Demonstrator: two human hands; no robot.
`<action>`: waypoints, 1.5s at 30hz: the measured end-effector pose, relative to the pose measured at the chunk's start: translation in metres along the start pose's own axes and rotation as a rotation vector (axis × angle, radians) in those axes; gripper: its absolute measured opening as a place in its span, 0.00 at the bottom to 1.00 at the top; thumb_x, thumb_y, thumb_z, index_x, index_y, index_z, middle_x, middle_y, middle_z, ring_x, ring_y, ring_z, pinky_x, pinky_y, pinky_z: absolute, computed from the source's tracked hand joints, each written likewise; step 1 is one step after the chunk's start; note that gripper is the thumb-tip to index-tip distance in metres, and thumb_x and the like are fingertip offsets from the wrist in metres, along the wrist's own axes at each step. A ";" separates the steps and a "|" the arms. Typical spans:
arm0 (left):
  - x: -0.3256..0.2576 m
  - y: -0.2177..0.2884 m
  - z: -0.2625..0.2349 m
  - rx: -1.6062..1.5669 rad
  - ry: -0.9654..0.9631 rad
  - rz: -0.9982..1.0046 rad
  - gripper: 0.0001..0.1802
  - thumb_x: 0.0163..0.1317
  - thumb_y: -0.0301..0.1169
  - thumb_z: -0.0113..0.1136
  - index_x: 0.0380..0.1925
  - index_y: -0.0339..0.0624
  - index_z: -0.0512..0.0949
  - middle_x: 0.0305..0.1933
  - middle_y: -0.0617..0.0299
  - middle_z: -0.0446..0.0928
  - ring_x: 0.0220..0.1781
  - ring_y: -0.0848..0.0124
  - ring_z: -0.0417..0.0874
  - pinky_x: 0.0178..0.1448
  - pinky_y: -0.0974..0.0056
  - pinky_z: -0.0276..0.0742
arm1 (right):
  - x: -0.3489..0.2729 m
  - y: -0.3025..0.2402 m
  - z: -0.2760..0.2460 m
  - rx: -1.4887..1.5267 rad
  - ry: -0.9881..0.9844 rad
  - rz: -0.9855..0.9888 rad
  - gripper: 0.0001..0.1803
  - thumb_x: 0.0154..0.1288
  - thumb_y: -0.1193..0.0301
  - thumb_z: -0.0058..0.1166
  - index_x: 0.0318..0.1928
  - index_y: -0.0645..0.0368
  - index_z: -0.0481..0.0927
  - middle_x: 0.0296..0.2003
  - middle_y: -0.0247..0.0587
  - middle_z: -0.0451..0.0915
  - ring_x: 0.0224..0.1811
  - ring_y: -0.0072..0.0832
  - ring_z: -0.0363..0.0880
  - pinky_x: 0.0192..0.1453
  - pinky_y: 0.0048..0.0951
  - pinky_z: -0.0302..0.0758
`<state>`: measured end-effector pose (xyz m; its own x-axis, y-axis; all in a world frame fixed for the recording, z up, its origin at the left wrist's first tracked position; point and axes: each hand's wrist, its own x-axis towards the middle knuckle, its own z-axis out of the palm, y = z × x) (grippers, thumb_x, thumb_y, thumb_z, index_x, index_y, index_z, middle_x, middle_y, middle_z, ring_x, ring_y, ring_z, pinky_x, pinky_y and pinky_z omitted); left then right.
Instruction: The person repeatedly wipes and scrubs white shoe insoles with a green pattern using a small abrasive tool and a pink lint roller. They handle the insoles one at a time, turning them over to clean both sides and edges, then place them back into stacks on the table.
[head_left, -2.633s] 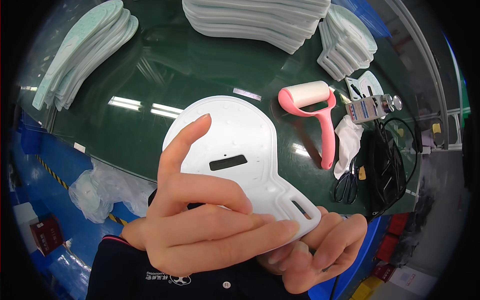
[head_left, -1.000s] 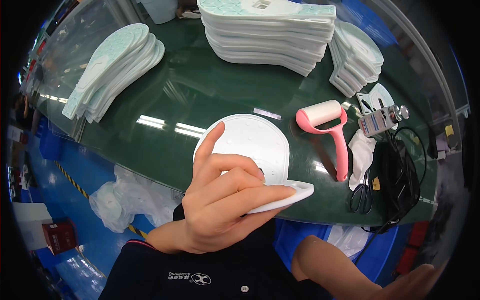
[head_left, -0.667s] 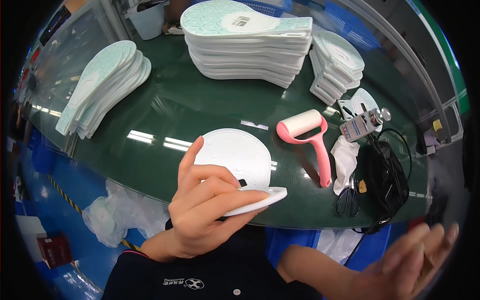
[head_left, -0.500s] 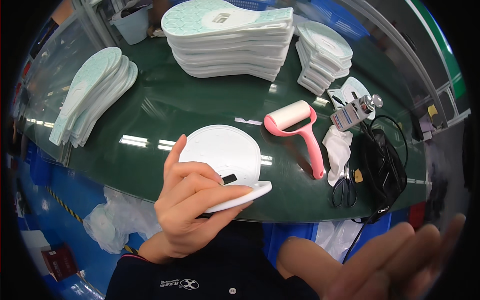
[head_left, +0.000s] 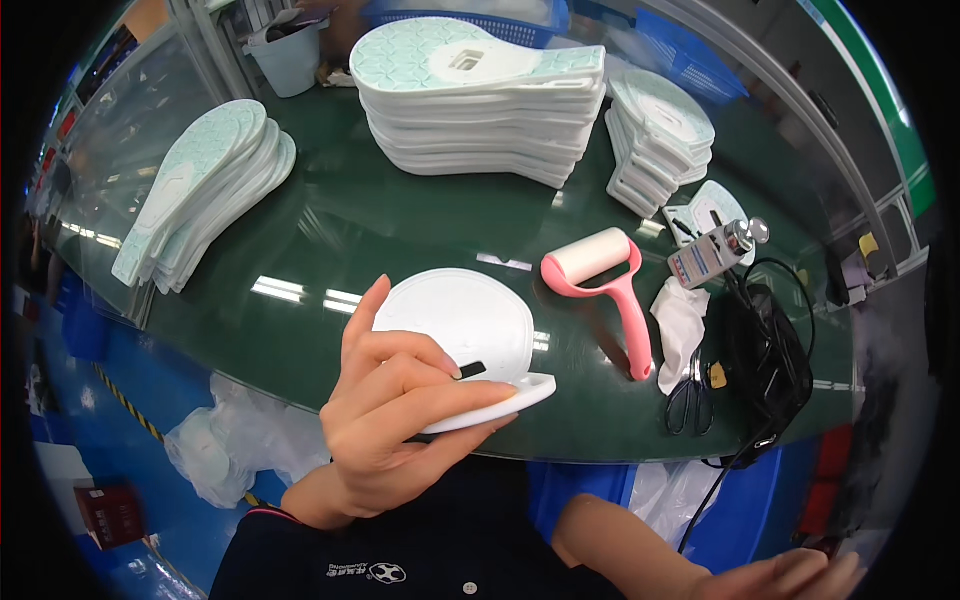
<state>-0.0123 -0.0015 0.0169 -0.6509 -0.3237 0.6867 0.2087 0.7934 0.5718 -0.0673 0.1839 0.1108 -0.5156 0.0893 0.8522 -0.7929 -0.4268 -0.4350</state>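
Note:
My left hand (head_left: 385,425) is closed on a white plastic panel (head_left: 465,310) with a rounded far end and a bent near end. My thumb is under the near edge and my fingers lie over it. A small black rectangular slot or patch (head_left: 470,371) shows on the panel beside my fingertips. At the lower right rim, away from the table, my right hand (head_left: 790,578) is partly cut off and blurred. Its fingers look stretched out, with nothing seen in them.
On the green table (head_left: 330,235) stand a tall stack of white-and-mint panels (head_left: 480,120), a left stack (head_left: 205,190) and a right stack (head_left: 660,130). A pink lint roller (head_left: 625,320), white cloth (head_left: 680,325), scissors (head_left: 690,400), metal-topped bottle (head_left: 708,255) and black bag (head_left: 770,360) lie right.
My right hand has dropped lower, toward the bottom right rim. My left hand keeps its hold on the panel. The whole view has shifted slightly, so the table things sit lower and further right.

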 end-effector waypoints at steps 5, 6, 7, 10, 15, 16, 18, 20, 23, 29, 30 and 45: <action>0.008 0.005 -0.013 0.003 0.020 0.054 0.14 0.29 0.27 0.72 0.22 0.49 0.82 0.17 0.73 0.67 0.30 0.74 0.70 0.63 0.41 0.55 | -0.031 0.060 -0.035 -0.660 0.074 0.319 0.15 0.58 0.79 0.44 0.46 0.63 0.61 0.21 0.37 0.70 0.14 0.11 0.56 0.16 0.12 0.52; 0.008 0.005 -0.013 -0.009 0.021 0.067 0.15 0.29 0.28 0.72 0.24 0.51 0.82 0.17 0.74 0.66 0.30 0.75 0.71 0.63 0.42 0.55 | -0.035 0.076 -0.040 -0.739 0.117 0.511 0.13 0.58 0.79 0.45 0.45 0.61 0.64 0.22 0.37 0.72 0.14 0.11 0.58 0.16 0.11 0.53; 0.005 0.004 -0.016 -0.003 0.022 0.063 0.16 0.30 0.29 0.72 0.26 0.53 0.83 0.18 0.75 0.66 0.31 0.75 0.71 0.63 0.43 0.55 | -0.045 0.096 -0.051 -0.702 0.088 0.632 0.09 0.58 0.79 0.48 0.40 0.62 0.67 0.23 0.36 0.73 0.16 0.11 0.62 0.17 0.11 0.56; 0.007 -0.001 -0.015 -0.025 -0.016 0.117 0.14 0.31 0.31 0.72 0.24 0.53 0.82 0.18 0.77 0.67 0.31 0.75 0.71 0.64 0.42 0.54 | -0.064 0.134 -0.080 -0.788 -0.024 0.769 0.07 0.58 0.73 0.54 0.35 0.61 0.72 0.23 0.33 0.73 0.22 0.13 0.70 0.19 0.12 0.61; 0.008 0.002 -0.019 -0.055 -0.048 0.095 0.13 0.34 0.32 0.72 0.24 0.54 0.79 0.19 0.79 0.72 0.32 0.76 0.70 0.65 0.41 0.50 | -0.063 0.170 -0.080 -0.797 -0.120 0.753 0.09 0.58 0.69 0.54 0.36 0.61 0.74 0.28 0.35 0.76 0.29 0.18 0.74 0.29 0.18 0.69; 0.008 0.003 -0.020 -0.055 -0.053 0.096 0.14 0.35 0.32 0.72 0.25 0.54 0.78 0.20 0.79 0.73 0.32 0.76 0.70 0.65 0.41 0.49 | -0.062 0.178 -0.081 -0.795 -0.160 0.718 0.10 0.59 0.69 0.53 0.38 0.61 0.75 0.30 0.36 0.76 0.31 0.19 0.74 0.33 0.20 0.70; 0.009 0.005 -0.021 -0.053 -0.081 0.099 0.14 0.36 0.32 0.72 0.25 0.54 0.77 0.21 0.80 0.74 0.33 0.77 0.69 0.66 0.41 0.48 | -0.060 0.180 -0.079 -0.900 -0.280 0.679 0.13 0.59 0.69 0.52 0.44 0.60 0.75 0.42 0.40 0.75 0.42 0.25 0.73 0.46 0.27 0.69; 0.008 0.005 -0.023 -0.032 -0.120 0.086 0.14 0.37 0.33 0.71 0.25 0.55 0.76 0.21 0.81 0.75 0.34 0.77 0.69 0.66 0.40 0.47 | -0.058 0.169 -0.059 -0.901 -0.234 0.512 0.13 0.59 0.70 0.51 0.45 0.60 0.75 0.46 0.42 0.73 0.45 0.26 0.72 0.48 0.27 0.68; 0.006 0.003 -0.028 0.004 -0.128 0.102 0.16 0.39 0.33 0.71 0.29 0.55 0.75 0.21 0.82 0.75 0.33 0.77 0.68 0.66 0.40 0.47 | -0.056 0.127 -0.021 -0.670 -0.195 0.519 0.17 0.61 0.72 0.48 0.50 0.66 0.70 0.50 0.48 0.70 0.42 0.25 0.73 0.34 0.20 0.71; 0.005 0.003 -0.017 0.092 -0.089 0.167 0.22 0.41 0.37 0.69 0.36 0.53 0.69 0.24 0.85 0.74 0.31 0.78 0.67 0.63 0.37 0.50 | -0.071 0.064 0.021 0.317 -0.243 1.025 0.44 0.54 0.59 0.58 0.61 0.68 0.46 0.49 0.60 0.68 0.38 0.26 0.76 0.23 0.14 0.71; 0.002 0.002 -0.015 0.127 -0.083 0.177 0.21 0.42 0.37 0.68 0.35 0.52 0.69 0.24 0.85 0.74 0.30 0.78 0.67 0.63 0.37 0.51 | -0.075 0.068 0.023 0.373 -0.277 1.007 0.46 0.53 0.61 0.59 0.61 0.67 0.44 0.48 0.58 0.69 0.38 0.26 0.76 0.24 0.14 0.71; -0.004 0.002 -0.010 -0.026 0.052 0.176 0.21 0.38 0.34 0.70 0.34 0.40 0.76 0.32 0.83 0.71 0.31 0.80 0.67 0.64 0.37 0.49 | -0.079 0.077 0.023 0.341 -0.348 0.744 0.29 0.69 0.62 0.26 0.61 0.72 0.43 0.37 0.56 0.75 0.39 0.37 0.77 0.47 0.33 0.71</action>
<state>-0.0019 -0.0036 0.0199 -0.5645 -0.2076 0.7989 0.3353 0.8267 0.4518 -0.0795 0.1230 0.0165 -0.6865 -0.5732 0.4473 -0.1231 -0.5147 -0.8485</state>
